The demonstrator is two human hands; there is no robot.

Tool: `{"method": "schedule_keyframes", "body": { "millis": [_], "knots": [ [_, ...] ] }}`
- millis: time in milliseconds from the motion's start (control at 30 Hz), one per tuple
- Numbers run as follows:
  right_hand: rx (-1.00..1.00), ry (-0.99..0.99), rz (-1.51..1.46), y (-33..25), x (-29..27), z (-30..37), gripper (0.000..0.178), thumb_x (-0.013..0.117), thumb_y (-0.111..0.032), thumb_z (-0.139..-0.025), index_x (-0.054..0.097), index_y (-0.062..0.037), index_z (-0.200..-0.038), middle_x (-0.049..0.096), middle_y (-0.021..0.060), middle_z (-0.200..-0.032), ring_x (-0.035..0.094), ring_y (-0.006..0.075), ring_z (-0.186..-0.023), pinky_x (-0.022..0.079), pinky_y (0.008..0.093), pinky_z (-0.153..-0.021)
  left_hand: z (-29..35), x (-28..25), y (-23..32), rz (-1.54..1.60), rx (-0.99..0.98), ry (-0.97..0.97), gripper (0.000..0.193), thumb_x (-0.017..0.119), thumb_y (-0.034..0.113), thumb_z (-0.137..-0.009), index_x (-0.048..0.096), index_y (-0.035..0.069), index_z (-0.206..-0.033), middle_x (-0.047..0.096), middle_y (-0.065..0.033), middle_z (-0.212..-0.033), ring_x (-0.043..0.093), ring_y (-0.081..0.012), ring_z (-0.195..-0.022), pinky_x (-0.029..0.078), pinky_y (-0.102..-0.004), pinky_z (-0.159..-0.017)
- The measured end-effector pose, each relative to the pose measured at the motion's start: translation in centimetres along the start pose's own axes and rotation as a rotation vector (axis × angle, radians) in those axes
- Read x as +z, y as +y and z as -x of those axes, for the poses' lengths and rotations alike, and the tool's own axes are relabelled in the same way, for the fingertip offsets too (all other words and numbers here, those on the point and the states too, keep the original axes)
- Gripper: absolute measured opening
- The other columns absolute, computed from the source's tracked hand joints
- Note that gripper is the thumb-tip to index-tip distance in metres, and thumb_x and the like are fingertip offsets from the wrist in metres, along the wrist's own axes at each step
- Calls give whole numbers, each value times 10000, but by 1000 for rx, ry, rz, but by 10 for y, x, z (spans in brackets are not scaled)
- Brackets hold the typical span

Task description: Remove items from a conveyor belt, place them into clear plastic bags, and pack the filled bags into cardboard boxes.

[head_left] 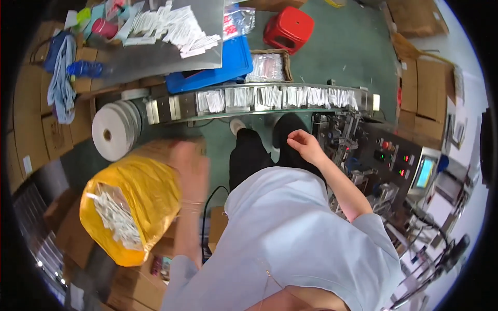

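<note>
One yellow bag (150, 186), one left hand (189, 163), blurred, grip unclear, one right hand (307, 147), narrowly parted

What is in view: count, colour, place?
Bag: one, yellow, left
Conveyor: one, silver, upper middle
Table: one, grey, upper left
Slim pieces: many, white, in bag, on conveyor and table
Cup: one, red, on table
Bottle: one, blue, left
Rolls: several, white, left
Tray: one, blue, beyond conveyor
Stool: one, red, top
Control panel: one, dark, right
Boxes: several, brown, both sides
Shirt: one, pale blue, bottom
Trousers: one pair, black, centre
Left hand: one, blurred, beside bag
Right hand: one, bare, centre-right
</note>
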State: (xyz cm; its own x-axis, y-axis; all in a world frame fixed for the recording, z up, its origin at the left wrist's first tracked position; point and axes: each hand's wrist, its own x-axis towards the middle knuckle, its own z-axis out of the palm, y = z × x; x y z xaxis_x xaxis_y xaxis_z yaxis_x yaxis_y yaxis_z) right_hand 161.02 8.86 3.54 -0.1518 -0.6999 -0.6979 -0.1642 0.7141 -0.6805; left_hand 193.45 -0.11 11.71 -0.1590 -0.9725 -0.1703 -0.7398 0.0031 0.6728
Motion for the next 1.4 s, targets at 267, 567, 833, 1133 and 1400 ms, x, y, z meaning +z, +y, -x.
{"method": "schedule_keyframes", "body": {
  "millis": [267,567,833,1133,1400],
  "knots": [
    [-407,491,616,-31,-54,42,322,678,-135,-707,560,-48,-994,509,120,-1055,473,292,-1015,394,345,-875,63,162,-106,577,-419,-483,342,622,159,-797,538,-1,-1088,589,-116,-1009,565,-235,-933,439,-317,-836],
    [-405,225,856,-63,-118,-68,409,710,-266,-668,567,-101,-1014,485,126,-1109,456,331,-1033,400,412,-872,46,236,-57,514,-346,-308,395,704,224,-740,586,27,-1060,589,-91,-948,551,-202,-886,453,-287,-780],
    [-391,-473,908,-10,-229,-257,502,636,-523,-680,649,-112,-969,594,94,-1000,508,283,-998,389,421,-883,17,338,24,191,-674,40,179,596,277,-749,663,111,-763,620,-85,-761,567,-257,-750,454,-380,-687],
    [-386,-802,1138,-41,-402,-370,371,645,-408,-701,608,-203,-1008,514,79,-1080,431,311,-1059,371,451,-899,-65,388,275,292,-1112,215,385,498,349,-847,552,4,-685,573,-224,-747,551,-407,-738,424,-471,-626],
    [-646,-982,1208,-77,-439,-428,76,589,-160,-730,580,-110,-786,603,84,-773,570,277,-751,450,379,-695,-98,464,401,448,-1397,457,474,509,441,-838,549,2,-664,548,-235,-685,542,-413,-705,407,-458,-592]
  ]
}}
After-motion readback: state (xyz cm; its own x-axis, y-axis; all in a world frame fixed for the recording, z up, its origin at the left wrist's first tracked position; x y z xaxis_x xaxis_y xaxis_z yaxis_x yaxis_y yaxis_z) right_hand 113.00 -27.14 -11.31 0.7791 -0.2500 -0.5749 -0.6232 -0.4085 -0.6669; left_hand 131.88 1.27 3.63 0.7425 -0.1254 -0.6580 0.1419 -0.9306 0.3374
